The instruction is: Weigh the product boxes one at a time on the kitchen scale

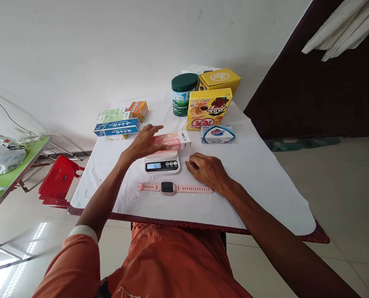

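Observation:
A small digital scale (162, 164) sits mid-table with its display lit. A pink and white box (174, 140) lies across its platform. My left hand (145, 142) rests on the left end of that box, fingers laid over it. My right hand (207, 170) lies on the white tablecloth (259, 174) just right of the scale, fingers curled under, holding nothing that I can see. A pink smartwatch (172, 188) lies flat in front of the scale, its strap end under my right wrist.
Behind the scale stand a yellow snack box (208, 108), a green-lidded tin (182, 93), a yellow carton (220, 79) and a white-blue soap box (218, 134). Blue toothpaste boxes (117, 127) and an orange box (138, 110) lie back left. A red stool (57, 180) stands left of the table.

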Motion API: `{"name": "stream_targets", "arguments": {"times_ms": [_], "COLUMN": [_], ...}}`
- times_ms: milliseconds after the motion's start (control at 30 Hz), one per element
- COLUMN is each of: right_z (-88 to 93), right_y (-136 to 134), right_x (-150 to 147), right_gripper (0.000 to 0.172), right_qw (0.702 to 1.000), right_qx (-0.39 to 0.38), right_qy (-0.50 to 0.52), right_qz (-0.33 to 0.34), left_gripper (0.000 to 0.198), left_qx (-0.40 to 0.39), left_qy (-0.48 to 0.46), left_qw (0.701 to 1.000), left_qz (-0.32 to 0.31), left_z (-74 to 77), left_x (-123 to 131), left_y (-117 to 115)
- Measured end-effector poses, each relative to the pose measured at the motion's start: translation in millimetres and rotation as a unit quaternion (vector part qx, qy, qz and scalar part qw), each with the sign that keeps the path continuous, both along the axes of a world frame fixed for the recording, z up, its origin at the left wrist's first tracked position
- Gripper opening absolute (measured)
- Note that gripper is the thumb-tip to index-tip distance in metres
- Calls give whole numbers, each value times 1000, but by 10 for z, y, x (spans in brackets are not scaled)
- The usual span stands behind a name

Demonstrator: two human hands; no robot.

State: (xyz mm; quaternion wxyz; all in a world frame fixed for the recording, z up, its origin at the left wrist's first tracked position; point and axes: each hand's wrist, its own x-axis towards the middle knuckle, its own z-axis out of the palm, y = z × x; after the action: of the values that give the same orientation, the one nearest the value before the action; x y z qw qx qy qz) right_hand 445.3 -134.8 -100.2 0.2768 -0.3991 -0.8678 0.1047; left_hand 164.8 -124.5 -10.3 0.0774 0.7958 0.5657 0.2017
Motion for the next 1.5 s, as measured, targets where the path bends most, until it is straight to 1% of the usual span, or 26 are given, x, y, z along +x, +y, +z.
{"name": "stream_targets", "arguments": {"times_ms": [100, 200, 300, 400, 567, 633, 700, 800, 867, 967, 1100, 1200, 1267, 1333, 1400, 1500], "right_z": [-8, -9, 1, 11, 4, -4, -11, -18, -17, -3, 40, 78, 100, 118, 131, 142], "right_y": [3, 1, -5, -8, -3, -1, 2, 8, 11, 12, 0, -10, -14, -17, -19, -20], "right_x": [-4, -6, -2, 4, 6, 4, 0, -5, -7, -6, -11, -23, -28, -30, -30, -30], "right_gripper": [32, 31, 32, 33, 33, 33, 32, 31, 30, 30, 30, 30, 30, 31, 30, 30], "right_qw": [1000, 1000, 1000, 1000, 1000, 1000, 1000, 1000, 1000, 1000, 1000, 999, 998, 997, 997, 997], "right_qx": [4, 6, 3, -2, 1, 2, 2, 3, 2, -4, -18, -28, -33, -40, -46, -50], "right_qy": [3, 4, 8, 12, 13, 11, 7, 3, 0, -6, -23, -39, -50, -56, -58, -64], "right_qz": [-2, -3, 0, 4, 3, 2, 1, -1, -1, -3, -9, -16, -19, -19, -18, -18], "left_gripper": [64, 59, 57, 55, 53, 52, 54, 64, 67, 61, 52, 55, 59, 61, 62, 64], "left_qx": [66, 121, 149, 152, 140, 123, 89, 34, 8, -11, 8, 34, 56, 71, 70, 47], "left_qy": [-94, -156, -177, -170, -180, -168, -124, -20, 36, 69, 58, 34, 29, 33, 41, 59], "left_qw": [992, 975, 963, 962, 963, 969, 982, 997, 997, 996, 997, 998, 997, 996, 997, 997], "left_qz": [47, 104, 140, 152, 141, 130, 108, 71, 63, 62, 52, 47, 44, 35, 18, -7], "left_z": [-7, -30, -42, -41, -71, -99, -131, -177, -199, -200, -134, -25, 66, 150, 201, 185], "left_x": [-134, -245, -300, -309, -293, -276, -242, -152, -82, -9, -14, -30, 7, 107, 268, 573], "left_y": [-101, -196, -264, -291, -282, -280, -278, -260, -232, -187, -157, -121, -65, 22, 140, 370]}}
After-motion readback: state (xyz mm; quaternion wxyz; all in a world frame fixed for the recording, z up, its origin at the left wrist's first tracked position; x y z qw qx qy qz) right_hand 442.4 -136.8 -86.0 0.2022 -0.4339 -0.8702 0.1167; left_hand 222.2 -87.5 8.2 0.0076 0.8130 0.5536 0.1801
